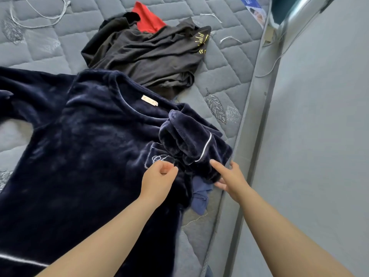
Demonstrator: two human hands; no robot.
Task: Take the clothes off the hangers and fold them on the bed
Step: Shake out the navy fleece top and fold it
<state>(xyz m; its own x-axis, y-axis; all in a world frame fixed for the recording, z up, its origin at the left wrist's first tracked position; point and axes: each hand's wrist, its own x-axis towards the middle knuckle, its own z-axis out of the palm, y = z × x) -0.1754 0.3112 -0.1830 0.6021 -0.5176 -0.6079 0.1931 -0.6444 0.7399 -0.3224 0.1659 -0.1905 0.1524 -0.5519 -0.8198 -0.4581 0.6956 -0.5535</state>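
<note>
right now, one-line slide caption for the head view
Navy fleece top spread on the mattress, left hand curled over its pocket, right hand touching the folded-in sleeve, dark clothes heaped behind.

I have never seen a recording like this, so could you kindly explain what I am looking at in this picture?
There is no machine here: a person wears a camera on the head, looking forward and down, so the two bare arms are their own. A navy fleece top lies spread on the grey quilted mattress, one sleeve folded across its chest. The right hand touches that sleeve with straight fingers. The left hand is loosely curled at the chest pocket; whether it pinches fabric I cannot tell. Beyond lie a crumpled black garment and a red cloth.
</note>
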